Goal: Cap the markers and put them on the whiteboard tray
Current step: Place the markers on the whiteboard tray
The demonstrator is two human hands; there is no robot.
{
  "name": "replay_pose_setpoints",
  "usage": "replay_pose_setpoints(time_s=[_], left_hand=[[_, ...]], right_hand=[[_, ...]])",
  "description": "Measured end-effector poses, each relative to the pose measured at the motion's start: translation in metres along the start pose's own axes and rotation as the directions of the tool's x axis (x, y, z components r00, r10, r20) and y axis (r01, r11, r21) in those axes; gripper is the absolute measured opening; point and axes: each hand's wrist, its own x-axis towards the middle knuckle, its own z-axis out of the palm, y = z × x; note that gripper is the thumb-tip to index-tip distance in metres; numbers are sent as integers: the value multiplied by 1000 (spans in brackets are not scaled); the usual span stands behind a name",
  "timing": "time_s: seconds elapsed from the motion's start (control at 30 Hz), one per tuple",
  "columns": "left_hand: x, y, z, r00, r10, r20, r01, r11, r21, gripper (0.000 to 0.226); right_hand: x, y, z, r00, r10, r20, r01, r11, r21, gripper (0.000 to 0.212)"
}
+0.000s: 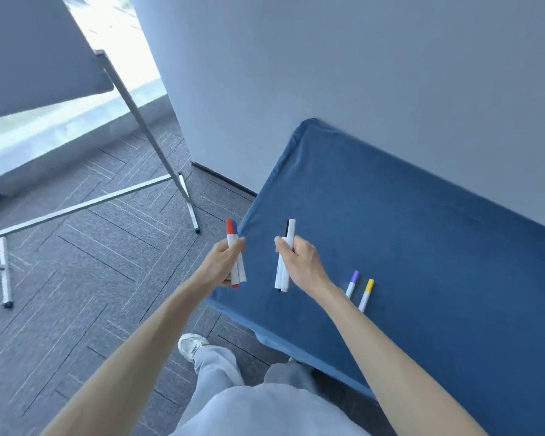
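Nearest, the yellow-capped marker point(366, 294) and the purple-capped marker point(351, 284) lie side by side on the blue table point(422, 234), just beside the right forearm; further on, the right hand point(299, 262) has its fingers clenched around two white markers point(284, 256), and the left hand point(222, 262) grasps the red-capped marker point(232, 247) with the blue-capped marker point(240, 265); beyond stands the whiteboard point(29, 51) on its metal stand point(145, 127).

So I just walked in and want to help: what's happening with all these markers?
A person is gathering markers. The left hand grips a red-capped marker and a blue-capped one; the right hand grips two more, one black-capped. A purple-capped marker and a yellow-capped marker lie on the blue table. The whiteboard stands to the left.
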Motion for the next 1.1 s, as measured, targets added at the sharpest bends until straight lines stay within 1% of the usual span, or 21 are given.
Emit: replay_pose_setpoints(time_s=[0.07,0.13,0.3,0.33,0.47,0.6,0.7,0.83,0.9,0.97,1.03,1.1], left_hand=[[-6,-4,-26,999,17,-27,-17,1000,-20,29],[-11,-10,-67,998,34,-61,-37,998,-54,31],[-14,-33,-172,992,-4,-125,-13,991,-133,31],[-15,-36,-188,991,-5,-136,-14,990,-137,31],[-21,-56,-268,970,-24,-240,-30,975,-218,29],[-25,-73,-331,937,-43,-346,-66,953,-297,31],[-30,-79,-369,910,-64,-409,-85,937,-338,31],[-33,-85,-415,874,-109,-473,-99,914,-393,32],[-34,-87,-442,848,-143,-511,-91,909,-406,32],[-35,-86,-470,804,-205,-558,-81,892,-444,31],[-37,-83,-496,765,-252,-592,-90,869,-486,31],[-37,-81,-520,735,-265,-624,-116,857,-501,30]], right_hand=[[5,-20,20,999,-29,29,29,1000,-2,37],[11,-50,52,995,-67,72,69,997,-19,41],[34,-120,138,978,-163,129,174,981,-82,47],[38,-132,150,975,-179,133,191,977,-89,47],[46,-188,219,942,-242,233,263,963,-65,38],[55,-236,278,888,-288,358,324,945,-44,40],[63,-271,312,844,-318,432,346,938,13,41],[84,-309,359,787,-339,516,384,923,21,37],[98,-328,385,752,-349,560,406,914,23,34],[111,-349,409,720,-352,598,421,907,27,34],[119,-370,428,677,-361,641,441,897,39,33],[126,-390,447,622,-356,697,464,885,37,33]])
